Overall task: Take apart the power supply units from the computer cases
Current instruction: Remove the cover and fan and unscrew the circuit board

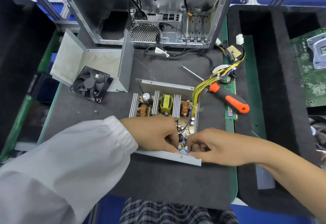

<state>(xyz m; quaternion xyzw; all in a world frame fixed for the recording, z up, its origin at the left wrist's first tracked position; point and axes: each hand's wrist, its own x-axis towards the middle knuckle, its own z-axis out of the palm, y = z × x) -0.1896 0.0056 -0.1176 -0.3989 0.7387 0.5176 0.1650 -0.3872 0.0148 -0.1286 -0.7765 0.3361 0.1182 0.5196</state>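
An opened power supply unit (165, 104) lies on the dark mat, its circuit board with heatsinks, coils and capacitors exposed. Both hands work at its near wall. My left hand (155, 134) pinches small blue-tipped wire connectors (182, 149) there. My right hand (213, 146) curls its fingers around the same connectors from the right. A yellow and black wire bundle (208, 81) runs from the unit to the back right. The removed metal cover (98, 67) and a black fan (91, 84) lie to the left. The open computer case (151, 12) stands behind.
An orange and black screwdriver (229, 98) lies right of the unit, over a RAM stick (231, 104). A green motherboard (310, 68) sits in a black foam tray at the far right. A loose screw (96, 111) lies on the mat.
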